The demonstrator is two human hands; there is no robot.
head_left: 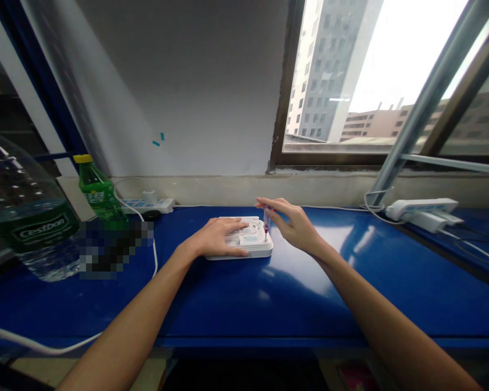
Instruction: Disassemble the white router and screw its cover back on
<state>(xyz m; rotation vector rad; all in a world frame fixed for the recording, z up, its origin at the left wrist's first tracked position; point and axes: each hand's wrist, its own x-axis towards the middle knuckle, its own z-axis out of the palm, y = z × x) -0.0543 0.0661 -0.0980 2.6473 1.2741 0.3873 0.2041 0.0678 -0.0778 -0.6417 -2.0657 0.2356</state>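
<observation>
A white plastic device [250,239] with vent slots and a label lies flat on the blue table. My left hand [218,237] rests on its left side with the fingers stretched across the top. In my right hand [291,220] is a screwdriver [267,220] with a clear, purplish handle, gripped between thumb and fingers. It stands nearly upright, its tip down at the device's right corner. Whatever the tip touches is too small to make out.
A large water bottle [36,228] and a green drink bottle [100,190] stand at the left. Behind them lies a power strip [150,205]; another power strip [421,209] with plugs sits at the right. White cables [44,347] run over the table [244,304].
</observation>
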